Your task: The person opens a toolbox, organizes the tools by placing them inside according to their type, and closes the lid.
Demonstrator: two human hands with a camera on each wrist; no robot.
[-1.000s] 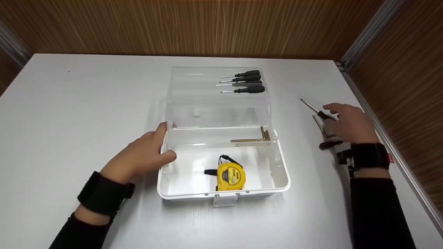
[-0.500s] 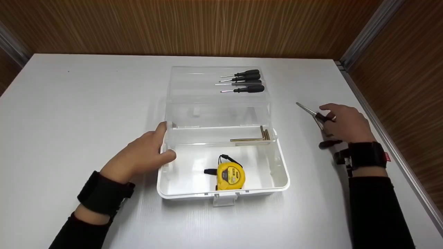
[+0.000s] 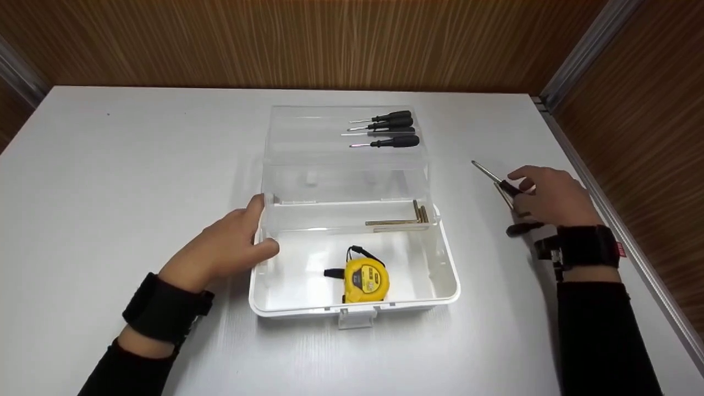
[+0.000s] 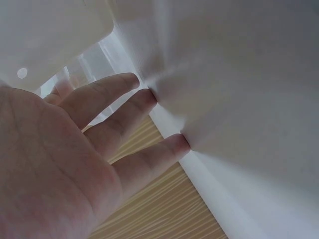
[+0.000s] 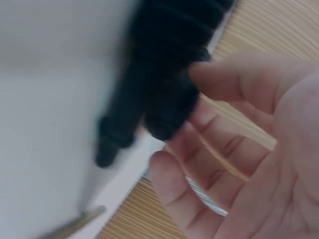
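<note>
A clear plastic toolbox [image 3: 451, 275] stands open in the middle of the white table. My left hand [image 3: 256, 231] rests flat against its left wall, thumb up by the tray's edge; in the left wrist view the straight fingers [image 4: 124, 107] press the white wall [image 4: 239, 74]. To the right of the box my right hand [image 3: 520, 184] pinches a screwdriver [image 3: 489, 175] by its black handle, with the shaft pointing up and left. In the blurred right wrist view the ribbed black handle [image 5: 164, 94] lies against the fingertips [image 5: 199, 119].
A yellow tape measure [image 3: 366, 279] lies in the box's base and brass hex keys [image 3: 407, 219] lie on its tray. Several black-handled screwdrivers [image 3: 393, 132] show at the opened lid. Another black handle [image 3: 522, 227] lies under my right wrist. Wooden walls enclose the table.
My right hand has taken hold of the screwdriver and drawn it slightly toward me and left. The left hand and the box have stayed put.
</note>
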